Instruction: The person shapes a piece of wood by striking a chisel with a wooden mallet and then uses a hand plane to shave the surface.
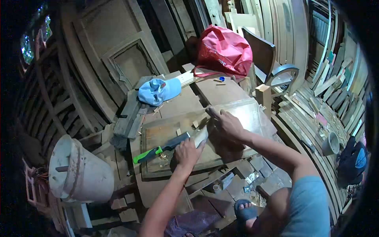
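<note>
You have a broad brown wooden table before you, carrying a framed flat wooden panel, which probably serves as a level working surface; its right part reflects the light. Beside the table is a scuffed off-white plastic bucket. A crumpled red-pink bag and a soft light-blue cap sit beyond the panel, perhaps to leave your working area free.

Your right hand hangs over the panel with its fingers curled — whether they grip anything, you cannot tell. Your left hand appears clamped around the lower end of a pale, smooth-looking elongated piece, likely to steady it over the panel. Near that hand lies a green-and-black handled tool; small, blocky wooden offcuts rest just beyond.
</note>
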`<state>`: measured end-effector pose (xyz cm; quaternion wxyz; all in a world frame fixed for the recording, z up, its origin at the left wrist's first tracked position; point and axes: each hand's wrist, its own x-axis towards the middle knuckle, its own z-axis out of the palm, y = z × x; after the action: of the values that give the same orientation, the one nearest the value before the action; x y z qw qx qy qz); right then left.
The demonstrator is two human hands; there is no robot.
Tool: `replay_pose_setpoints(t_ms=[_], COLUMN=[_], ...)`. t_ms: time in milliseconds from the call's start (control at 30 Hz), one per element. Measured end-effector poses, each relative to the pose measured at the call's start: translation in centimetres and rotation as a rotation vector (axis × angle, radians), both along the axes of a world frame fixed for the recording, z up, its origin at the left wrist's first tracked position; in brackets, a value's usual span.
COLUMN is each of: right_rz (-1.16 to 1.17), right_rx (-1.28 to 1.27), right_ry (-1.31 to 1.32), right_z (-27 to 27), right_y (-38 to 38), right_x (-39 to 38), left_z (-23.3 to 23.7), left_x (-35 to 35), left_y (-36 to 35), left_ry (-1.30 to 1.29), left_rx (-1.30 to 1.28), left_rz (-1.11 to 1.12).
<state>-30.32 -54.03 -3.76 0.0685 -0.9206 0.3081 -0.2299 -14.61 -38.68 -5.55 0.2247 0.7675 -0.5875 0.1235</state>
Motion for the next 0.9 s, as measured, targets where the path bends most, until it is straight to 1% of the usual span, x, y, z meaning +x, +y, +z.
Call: replay_pose_setpoints(t_ms=[67,100,133,167,200,267,333,367,400,500,567,667,700,767,800,833,867,900], right_rz=[-0.024,-0.027,-0.029,0.054,0.114,0.115,0.060,-0.010,-0.087,-0.090,-0.052,0.098,0.098,0.175,0.104,0.038,-0.026,-0.039], right_rx=[0.004,0.022,0.042,0.025,-0.010,-0.067,-0.075,-0.090,-0.081,-0.114,0.045,-0.007,-0.008,-0.069,0.034,0.043,0.050,-0.011], right_ry=[-0.031,0.012,0.056,0.077,0.044,0.131,0.079,0.032,0.095,0.057,-0.014,0.050,0.062,0.056,0.049,0.092,0.131,0.093], right_z=[0.8,1.5,1.7,0.4,0.4,0.8,1.8,2.0,2.0,2.1,2.2,0.9,1.1,1.3,1.8,2.5,3.7,3.5], right_y=[0.4,1.8,3.0,3.4,5.3,5.2,3.1,1.8,0.6,0.8,2.2,4.7,4.8,5.0,4.4,3.8,3.3,2.0], right_x=[1.1,1.3,1.4,1.5,1.1,1.0,0.9,1.1,1.1,1.4,1.5,1.9,2.0,2.0,2.2,2.2,2.4,2.0], left_z=[0.3,-0.3,-1.5,-2.1,-1.5,-0.6,-0.3,-0.3,-0.2,-0.2,-0.2,0.2,-0.1,-0.3,-0.5,-0.6,-0.8,-1.0], left_x=[0.1,0.3,0.6,0.8,0.7,0.5,0.4,0.5,0.5,0.3,0.3,0.4,0.5,0.6,0.5,0.5,0.5,0.7], left_y=[0.2,0.0,-0.2,-0.6,-0.6,-0.1,0.2,0.1,0.0,0.3,0.5,0.7,0.7,0.5,0.5,0.6,0.6,0.5], left_ry=[0.101,0.099,0.041,-0.014,-0.010,0.055,0.086,0.093,0.098,0.077,0.093,0.099,0.115,0.140,0.151,0.170,0.175,0.181], left_rx=[0.052,0.040,-0.009,-0.059,-0.066,-0.007,-0.027,0.019,0.064,0.013,-0.015,-0.052,-0.050,-0.057,-0.063,-0.136,-0.135,-0.114], left_rz=[-0.007,-0.009,-0.019,-0.027,-0.025,-0.021,-0.036,-0.035,-0.036,-0.032,-0.047,-0.096,-0.104,-0.095,-0.087,-0.095,-0.102,-0.116])
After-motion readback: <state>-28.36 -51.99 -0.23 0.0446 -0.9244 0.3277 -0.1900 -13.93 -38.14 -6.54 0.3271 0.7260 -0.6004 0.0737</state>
